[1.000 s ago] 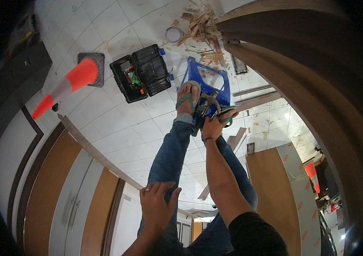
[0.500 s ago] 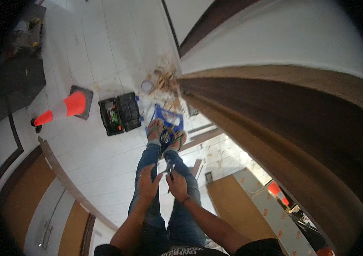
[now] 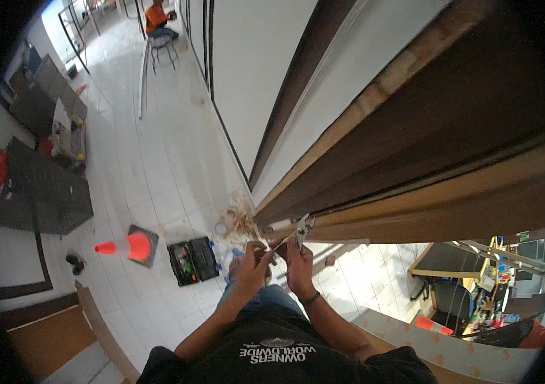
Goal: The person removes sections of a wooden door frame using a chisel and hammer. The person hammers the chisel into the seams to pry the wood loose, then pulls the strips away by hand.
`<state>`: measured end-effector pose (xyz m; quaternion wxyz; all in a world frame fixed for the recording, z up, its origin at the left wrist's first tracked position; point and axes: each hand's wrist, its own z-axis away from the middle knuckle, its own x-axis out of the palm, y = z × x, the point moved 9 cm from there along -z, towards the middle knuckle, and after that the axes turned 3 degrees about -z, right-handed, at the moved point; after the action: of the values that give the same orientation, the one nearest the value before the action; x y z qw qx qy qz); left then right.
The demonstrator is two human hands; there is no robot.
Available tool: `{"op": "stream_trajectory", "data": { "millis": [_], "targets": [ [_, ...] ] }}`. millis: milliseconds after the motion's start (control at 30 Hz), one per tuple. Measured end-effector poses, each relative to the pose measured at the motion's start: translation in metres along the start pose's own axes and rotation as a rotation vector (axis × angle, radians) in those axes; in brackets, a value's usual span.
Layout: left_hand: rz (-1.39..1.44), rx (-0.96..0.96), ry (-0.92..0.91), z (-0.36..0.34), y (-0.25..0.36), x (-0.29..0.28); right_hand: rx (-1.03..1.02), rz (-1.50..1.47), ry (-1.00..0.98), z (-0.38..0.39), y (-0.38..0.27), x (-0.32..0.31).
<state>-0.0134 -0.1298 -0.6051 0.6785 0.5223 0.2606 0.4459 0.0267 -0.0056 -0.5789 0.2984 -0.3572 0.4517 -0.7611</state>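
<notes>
My right hand (image 3: 299,270) is closed around a pair of metal locking pliers (image 3: 302,232), whose jaws point up toward the brown wooden frame (image 3: 375,221). Close beside it, my left hand (image 3: 253,264) has its fingers bent and pressed together near a small pale thing at the fingertips, too small to name. Both hands are in front of my chest, next to the lower end of the frame edge. My feet and the blue step stool (image 3: 236,253) under them are mostly hidden by my arms.
An open black toolbox (image 3: 194,261) lies on the tiled floor, left of wood shavings (image 3: 239,219). Farther left stands an orange-and-white traffic cone (image 3: 125,247). A person in orange (image 3: 158,22) sits on a stool far ahead. Another cone (image 3: 432,325) and a desk (image 3: 445,262) are at right.
Both hands have risen from in front of my legs to beside the wooden frame, the pliers going up with the right hand. My view has tilted up, bringing the far room into sight.
</notes>
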Motion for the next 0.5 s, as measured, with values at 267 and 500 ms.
{"op": "stream_trajectory", "data": {
  "millis": [267,500],
  "targets": [
    [-0.75,-0.02,0.054,0.028,-0.113,-0.165,-0.229,-0.464,-0.145,-0.023,-0.156,0.108],
    [-0.254,-0.696,0.423,0.174,-0.283,-0.303,-0.367,-0.72,-0.165,-0.047,-0.223,0.14]
  ]
}}
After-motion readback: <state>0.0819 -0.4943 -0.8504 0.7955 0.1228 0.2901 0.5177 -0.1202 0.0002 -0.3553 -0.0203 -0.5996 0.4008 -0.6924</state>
